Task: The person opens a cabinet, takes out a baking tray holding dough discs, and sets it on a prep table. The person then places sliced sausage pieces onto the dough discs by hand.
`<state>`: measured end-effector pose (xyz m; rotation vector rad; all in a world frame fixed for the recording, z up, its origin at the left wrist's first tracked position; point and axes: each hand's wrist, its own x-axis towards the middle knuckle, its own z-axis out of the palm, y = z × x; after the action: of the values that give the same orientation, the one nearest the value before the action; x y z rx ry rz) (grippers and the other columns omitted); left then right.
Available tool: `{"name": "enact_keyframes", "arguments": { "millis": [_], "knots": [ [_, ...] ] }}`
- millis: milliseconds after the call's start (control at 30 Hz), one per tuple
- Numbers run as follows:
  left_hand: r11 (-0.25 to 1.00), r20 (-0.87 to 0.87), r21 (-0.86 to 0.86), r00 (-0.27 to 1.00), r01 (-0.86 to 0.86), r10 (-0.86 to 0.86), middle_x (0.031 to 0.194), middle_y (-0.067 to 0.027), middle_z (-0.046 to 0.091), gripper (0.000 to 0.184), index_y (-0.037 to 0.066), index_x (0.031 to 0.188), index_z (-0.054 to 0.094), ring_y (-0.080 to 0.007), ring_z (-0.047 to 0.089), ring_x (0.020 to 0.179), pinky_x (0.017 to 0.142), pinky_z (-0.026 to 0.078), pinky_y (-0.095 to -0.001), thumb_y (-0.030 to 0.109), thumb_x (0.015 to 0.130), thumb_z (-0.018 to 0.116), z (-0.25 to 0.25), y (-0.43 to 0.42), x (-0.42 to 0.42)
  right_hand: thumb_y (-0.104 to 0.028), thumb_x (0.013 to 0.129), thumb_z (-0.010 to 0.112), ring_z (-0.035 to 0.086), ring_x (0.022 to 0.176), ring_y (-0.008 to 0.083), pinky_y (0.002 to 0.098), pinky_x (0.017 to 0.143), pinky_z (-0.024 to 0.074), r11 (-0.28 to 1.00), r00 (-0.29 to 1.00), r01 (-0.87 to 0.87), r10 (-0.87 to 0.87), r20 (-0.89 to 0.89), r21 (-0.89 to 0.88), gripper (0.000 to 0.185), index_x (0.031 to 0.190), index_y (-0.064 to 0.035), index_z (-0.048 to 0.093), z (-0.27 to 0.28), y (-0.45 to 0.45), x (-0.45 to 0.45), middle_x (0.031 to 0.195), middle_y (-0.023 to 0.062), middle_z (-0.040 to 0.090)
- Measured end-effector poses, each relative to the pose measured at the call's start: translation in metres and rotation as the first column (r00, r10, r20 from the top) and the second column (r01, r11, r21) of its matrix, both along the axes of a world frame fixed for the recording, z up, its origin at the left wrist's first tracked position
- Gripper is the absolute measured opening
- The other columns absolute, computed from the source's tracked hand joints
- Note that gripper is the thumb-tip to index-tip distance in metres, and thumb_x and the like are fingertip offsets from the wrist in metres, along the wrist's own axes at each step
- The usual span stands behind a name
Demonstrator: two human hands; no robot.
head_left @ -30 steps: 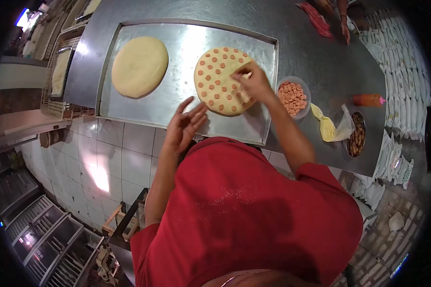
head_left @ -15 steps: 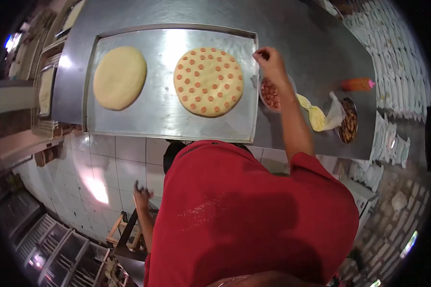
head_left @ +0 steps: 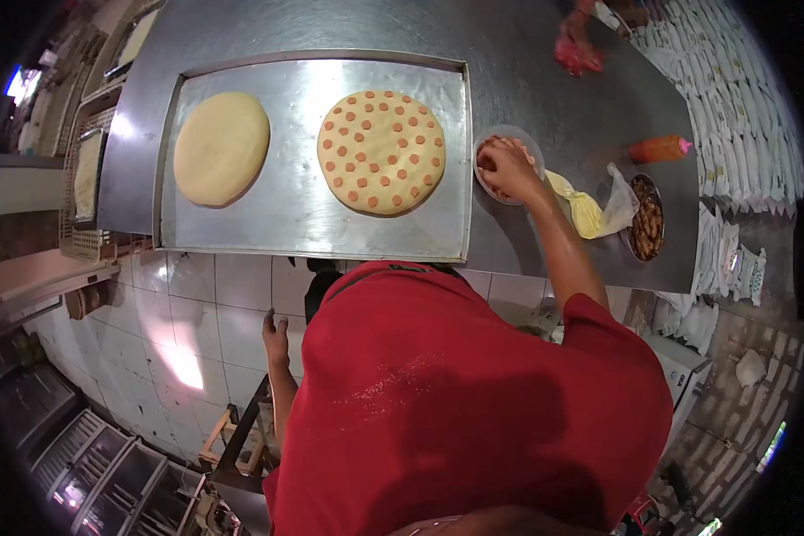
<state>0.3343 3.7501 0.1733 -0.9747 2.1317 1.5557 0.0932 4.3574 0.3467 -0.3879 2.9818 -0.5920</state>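
My right hand is in a clear round bowl of pink sausage slices. Its fingers are curled down among the slices, and what they pinch, if anything, is hidden. To the left, a wide metal baking tray holds two flat rounds of dough. The nearer round, the dotted dough, carries several sausage slices on top, with a bare patch near its middle. The plain dough at the tray's left has no topping. My left hand hangs beside my body over the floor, holding nothing, fingers apart.
Right of the bowl lie a piping bag with yellow filling, an oval dish of brown pieces and an orange squeeze bottle. At the table's far edge, another person's hand holds a red item. Stacked white packets stand beyond.
My right hand has moved from above the tray's right edge down into the bowl. My left hand has shifted slightly right and up. Another person's hand with a red item has appeared.
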Motion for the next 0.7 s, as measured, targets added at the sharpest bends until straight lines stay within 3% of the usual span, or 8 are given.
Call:
{"name": "enact_keyframes", "arguments": {
  "millis": [67,200,233,300,400,467,533,700],
  "knots": [
    [1.0,0.001,0.009,1.0,0.004,-0.004,0.147,-0.0218,0.045,0.055,0.0,0.143,0.044,-0.0295,0.043,0.136,0.112,0.034,-0.0402,0.014,0.094,0.063,-0.006,0.007,-0.01,-0.015,0.073,0.069,0.063,0.089,0.0373,0.0414,0.083,0.05,1.0,0.999,-0.023,0.022,-0.049,-0.019,0.03,0.099,-0.0005,0.066,-0.005,0.001,0.001,0.097,0.0148,0.067],
    [0.999,-0.104,-0.032,0.994,-0.03,0.027,0.136,-0.0183,0.055,0.047,-0.001,0.137,0.05,-0.0268,0.053,0.125,0.106,0.041,-0.0373,0.01,0.093,0.062,-0.056,0.0,0.007,-0.013,0.077,0.07,0.064,0.086,0.0283,0.0374,0.08,0.0509,0.999,0.999,0.035,-0.036,0.038,0.013,0.023,0.096,-0.001,0.067,-0.004,0.011,0.0,0.093,0.0111,0.068],
    [0.998,-0.154,-0.053,0.987,-0.045,0.037,0.131,-0.0169,0.059,0.044,-0.001,0.135,0.052,-0.0258,0.056,0.121,0.103,0.044,-0.0364,0.008,0.093,0.062,-0.065,-0.001,0.011,-0.013,0.079,0.071,0.064,0.086,0.0245,0.0355,0.078,0.0507,0.973,0.98,0.178,-0.162,0.115,-0.148,0.021,0.096,-0.001,0.067,0.006,0.016,-0.003,0.092,0.0099,0.068],
    [0.995,-0.145,-0.046,0.986,-0.089,0.082,0.126,-0.0155,0.061,0.04,-0.001,0.132,0.054,-0.0245,0.058,0.115,0.1,0.045,-0.035,0.007,0.093,0.062,-0.077,0.0,0.018,-0.014,0.083,0.072,0.063,0.086,0.0169,0.0317,0.076,0.0505,0.781,0.879,0.465,-0.35,0.325,-0.416,0.018,0.094,-0.0009,0.067,0.024,0.019,-0.011,0.09,0.0074,0.067],
    [0.989,-0.12,-0.038,0.983,-0.146,0.14,0.116,-0.0127,0.064,0.034,-0.002,0.125,0.058,-0.0218,0.062,0.105,0.093,0.049,-0.0324,0.005,0.092,0.061,-0.081,0.003,0.027,-0.017,0.086,0.074,0.061,0.086,0.0105,0.0275,0.076,0.0504,0.741,0.919,0.392,-0.289,0.268,-0.546,0.02,0.095,0.0006,0.068,0.043,-0.004,-0.05,0.09,0.0054,0.067],
    [0.995,-0.119,-0.065,0.991,-0.074,0.066,0.111,-0.0113,0.065,0.031,-0.002,0.123,0.058,-0.0197,0.062,0.101,0.09,0.05,-0.0313,0.007,0.093,0.061,-0.082,0.006,0.028,-0.016,0.086,0.073,0.063,0.085,0.0125,0.0285,0.078,0.0514,0.668,0.964,0.259,-0.138,0.226,-0.698,0.021,0.098,0.0016,0.069,0.022,-0.043,-0.079,0.091,0.0069,0.069],
    [0.996,-0.13,-0.083,0.991,-0.046,0.035,0.109,-0.0105,0.065,0.03,-0.002,0.121,0.059,-0.0186,0.062,0.099,0.088,0.05,-0.0308,0.007,0.093,0.06,-0.07,0.015,0.018,-0.015,0.086,0.072,0.063,0.082,0.014,0.0297,0.078,0.0525,0.723,0.963,0.175,0.015,0.268,-0.668,0.024,0.1,0.0037,0.068,0.028,-0.086,-0.098,0.091,0.0079,0.069],
    [0.982,-0.144,-0.036,0.973,-0.187,0.18,0.104,-0.01,0.066,0.031,-0.001,0.121,0.059,-0.0167,0.063,0.093,0.08,0.051,-0.0281,0.009,0.093,0.06,-0.031,0.026,0.003,-0.015,0.085,0.071,0.064,0.079,0.0162,0.0307,0.075,0.053,0.863,0.933,0.152,0.036,0.358,-0.483,0.025,0.101,0.0039,0.068,0.017,-0.13,-0.132,0.092,0.0098,0.069]
  ]
}}
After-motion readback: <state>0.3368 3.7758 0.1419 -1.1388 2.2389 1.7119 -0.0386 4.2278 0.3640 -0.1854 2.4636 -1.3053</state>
